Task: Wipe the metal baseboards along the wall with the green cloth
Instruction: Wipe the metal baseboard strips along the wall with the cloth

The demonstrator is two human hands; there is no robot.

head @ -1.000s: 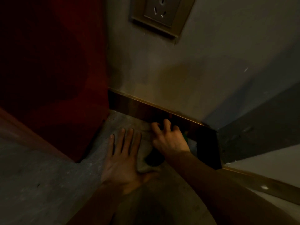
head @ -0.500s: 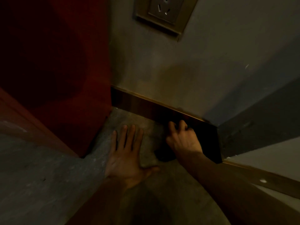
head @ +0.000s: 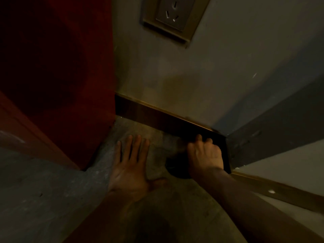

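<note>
A dark metal baseboard (head: 154, 116) with a brassy top edge runs along the foot of the wall to an outer corner. My right hand (head: 205, 155) presses against the baseboard right at that corner, fingers curled. The green cloth (head: 175, 168) is almost fully hidden under it; only a dark fold shows below the palm in the dim light. My left hand (head: 133, 165) lies flat on the concrete floor to the left, fingers spread, holding nothing.
A red panel (head: 61, 85) stands upright on the left and meets the baseboard's left end. A wall socket (head: 173, 14) sits high on the wall. Past the corner, a second baseboard strip (head: 273, 188) continues to the right along a grey wall (head: 271, 137).
My right hand has slid to the right along the baseboard and now sits at the corner. My left hand has stayed flat on the floor.
</note>
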